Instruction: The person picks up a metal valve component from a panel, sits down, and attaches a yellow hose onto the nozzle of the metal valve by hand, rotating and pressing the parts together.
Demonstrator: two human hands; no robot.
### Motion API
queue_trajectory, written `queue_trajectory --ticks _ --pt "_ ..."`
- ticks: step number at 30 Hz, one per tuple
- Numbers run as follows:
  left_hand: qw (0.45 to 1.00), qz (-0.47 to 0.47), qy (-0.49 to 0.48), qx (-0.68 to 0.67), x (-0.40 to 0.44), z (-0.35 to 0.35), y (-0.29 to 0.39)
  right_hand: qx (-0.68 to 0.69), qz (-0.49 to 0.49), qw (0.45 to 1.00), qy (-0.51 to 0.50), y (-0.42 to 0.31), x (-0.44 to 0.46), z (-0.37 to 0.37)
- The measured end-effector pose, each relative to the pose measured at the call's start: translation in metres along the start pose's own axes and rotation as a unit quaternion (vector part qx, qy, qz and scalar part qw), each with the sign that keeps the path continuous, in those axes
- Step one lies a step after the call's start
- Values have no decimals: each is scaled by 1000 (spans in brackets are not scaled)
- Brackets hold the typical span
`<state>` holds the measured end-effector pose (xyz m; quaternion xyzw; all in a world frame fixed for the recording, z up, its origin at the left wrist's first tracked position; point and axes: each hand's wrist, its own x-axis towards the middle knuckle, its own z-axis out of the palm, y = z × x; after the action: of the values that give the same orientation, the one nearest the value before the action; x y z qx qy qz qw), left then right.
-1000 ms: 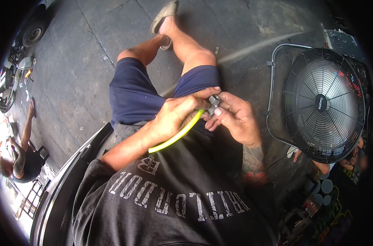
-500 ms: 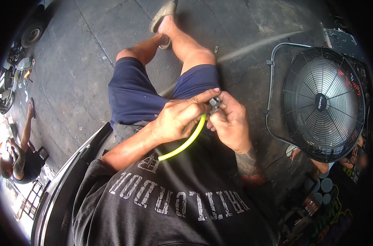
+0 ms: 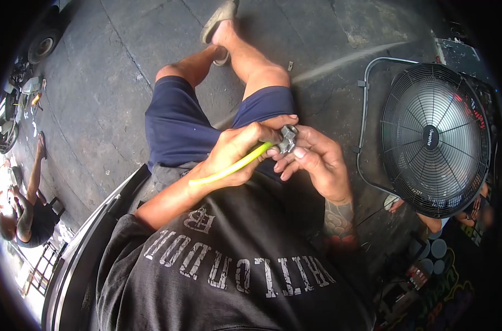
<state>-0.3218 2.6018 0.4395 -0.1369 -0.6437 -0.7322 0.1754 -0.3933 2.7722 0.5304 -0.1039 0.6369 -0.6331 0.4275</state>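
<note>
Near: dark shirt (image 3: 218, 276) with pale lettering. Just beyond, both hands meet over the lap of the blue shorts (image 3: 179, 124).

Left hand (image 3: 237, 151): fingers grasp a small metal fitting (image 3: 287, 144), its open end tilted up. Yellow-green tube (image 3: 229, 172) runs from beside the fitting, over this hand, to a loose end near the wrist. Whether tube and fitting are joined: cannot tell.

Right hand (image 3: 328, 165): fingers partly curled at the fitting's far side, thumb beside it; firm grip or light touch, cannot tell.

Step in hand, as judged: close two-handed handling of the fitting. Any turn of it would seem to call for a steady left grasp, right thumb and fingers set against the metal, and the tube's loose end kept from snagging.

Farther: large fan (image 3: 433, 140) on the right; small object (image 3: 290, 65) on the floor (image 3: 118, 77); another person (image 3: 35, 220) towards the left edge; wheel (image 3: 41, 48) beyond.
</note>
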Motion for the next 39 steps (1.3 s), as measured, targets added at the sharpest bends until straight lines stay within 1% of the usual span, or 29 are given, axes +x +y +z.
queue_trajectory --ticks 2,6,9,12,14,15,17,20,23,26,31,39 --pt "999 -25 1 -36 -2 2 1 -56 1 998 -15 -1 1 -2" --pt "998 -34 7 -49 0 0 3 -67 2 998 -5 1 4 0" --pt "997 -75 -3 -10 -3 -2 4 -67 6 998 5 2 5 1" --pt "997 -70 2 -28 1 0 6 -97 17 995 17 2 7 1" --pt "996 -85 3 -41 0 -1 6 -110 16 994 23 1 7 2" --pt "995 -92 5 -46 0 -2 6 -90 15 996 25 2 8 2" --pt "995 -86 8 -46 2 -2 8 -49 14 998 27 3 8 1" --pt "997 -70 12 -36 3 0 6 -86 17 996 16 0 8 0" --pt "998 -58 6 17 1 -1 5 -142 32 988 50 0 8 2" --pt "997 -54 -7 49 -5 -2 0 -202 17 976 77 5 8 7" --pt "996 -29 -2 87 -4 -1 3 -178 7 976 125 12 10 16" --pt "998 -18 3 61 -7 2 1 -180 -11 971 155 21 8 20"
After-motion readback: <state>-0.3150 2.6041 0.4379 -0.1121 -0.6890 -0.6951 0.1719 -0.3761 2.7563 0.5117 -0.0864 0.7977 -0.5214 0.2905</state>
